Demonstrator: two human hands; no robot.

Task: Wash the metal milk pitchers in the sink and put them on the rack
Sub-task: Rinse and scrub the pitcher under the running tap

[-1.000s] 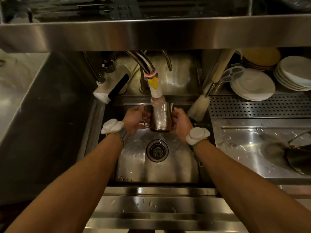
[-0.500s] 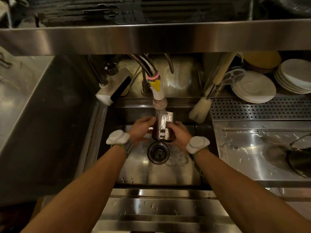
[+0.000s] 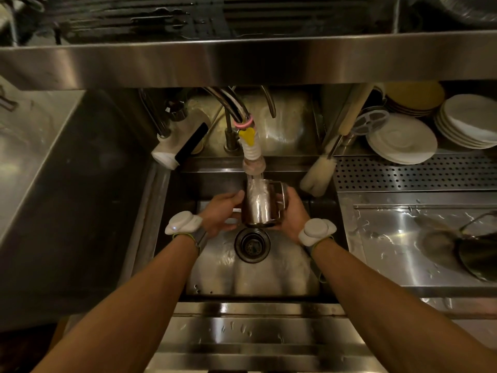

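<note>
- Under the tap (image 3: pixel 252 150), above the sink (image 3: pixel 252 275) drain, I see one shiny steel milk pitcher (image 3: pixel 262 204), upright, water running over it.
- My left hand (image 3: pixel 222 212) and right hand (image 3: pixel 291 211) clasp its sides.
- Three plate stacks (image 3: pixel 402 140) sit far right.

A stainless steel shelf (image 3: pixel 242 63) spans 12 o'clock under dim, warm light. White plates (image 3: pixel 402 140) stack at 2 o'clock above a perforated steel panel (image 3: pixel 419 172); a wet steel counter (image 3: pixel 390 238) lies at 3 o'clock.
</note>
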